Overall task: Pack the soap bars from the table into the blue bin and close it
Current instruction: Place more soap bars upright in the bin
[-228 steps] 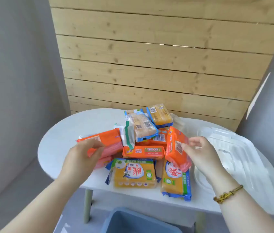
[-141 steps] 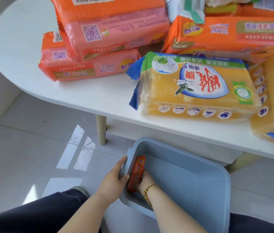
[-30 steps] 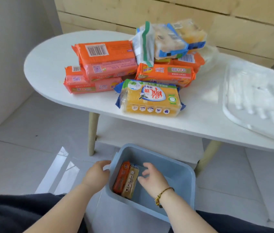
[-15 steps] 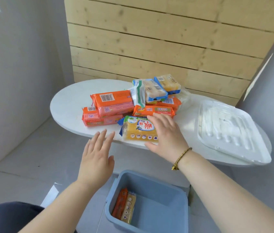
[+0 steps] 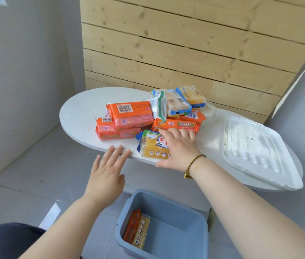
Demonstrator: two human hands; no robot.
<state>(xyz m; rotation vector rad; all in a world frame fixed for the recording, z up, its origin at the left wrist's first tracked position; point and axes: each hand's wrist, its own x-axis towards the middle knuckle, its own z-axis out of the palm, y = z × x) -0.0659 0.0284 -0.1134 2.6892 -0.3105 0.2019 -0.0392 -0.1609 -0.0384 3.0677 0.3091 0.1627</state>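
Our right hand [image 5: 178, 148] lies flat on the yellow plastic-wrapped soap bar [image 5: 151, 148] at the near edge of the white oval desk [image 5: 80, 113], fingers [image 5: 174, 132] straight and spread. Our left hand [image 5: 107, 176] hovers at its 9 o'clock, fingers apart, holding nothing. At 6 o'clock, the blue plastic bin [image 5: 176, 214] stands open with two soap bars [image 5: 136, 228] inside.
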